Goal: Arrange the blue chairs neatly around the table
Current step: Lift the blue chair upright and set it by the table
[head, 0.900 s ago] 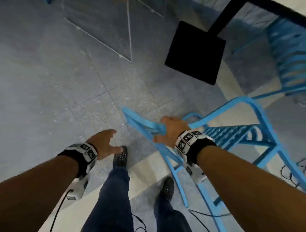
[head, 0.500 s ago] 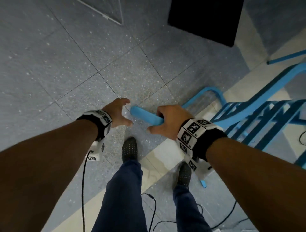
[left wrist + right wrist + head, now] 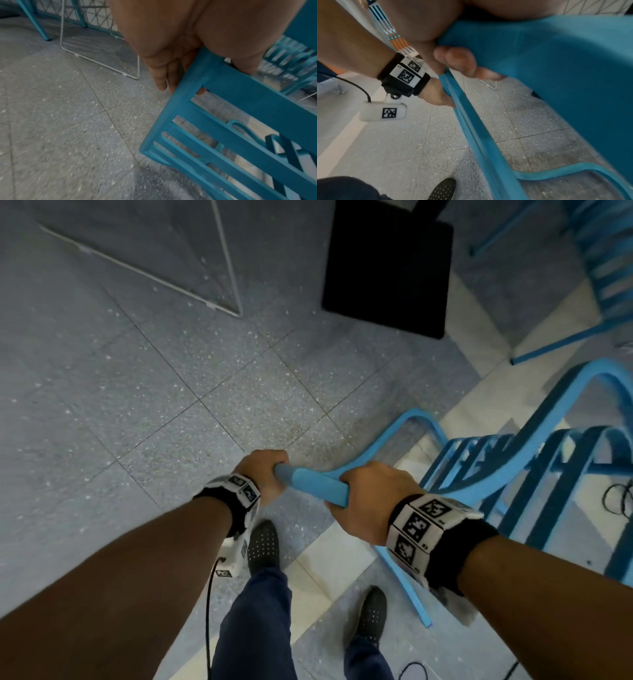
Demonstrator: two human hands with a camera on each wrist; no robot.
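A blue slatted chair point(image 3: 534, 470) stands in front of me at the right, its back toward me. Both hands hold the top rail point(image 3: 315, 484) of its backrest. My left hand point(image 3: 265, 474) grips the rail's left end, fingers curled round it, as the left wrist view shows on the chair point(image 3: 240, 102). My right hand point(image 3: 368, 498) grips the rail a little to the right; its fingertips point(image 3: 458, 60) wrap under the blue rail point(image 3: 547, 67). The table's black square base point(image 3: 387, 265) lies ahead on the floor. A second blue chair point(image 3: 606, 268) stands at the top right.
The floor is grey speckled tile point(image 3: 137, 405) with a white stripe point(image 3: 329, 573) under my feet point(image 3: 263, 546). A white wire frame point(image 3: 219, 285) stands at the upper left. Black cables point(image 3: 616, 501) lie at the right edge and behind me.
My left hand, which hung free beside the rail, has closed on its left end. The right hand has kept its grip. The view has shifted so the table base sits higher.
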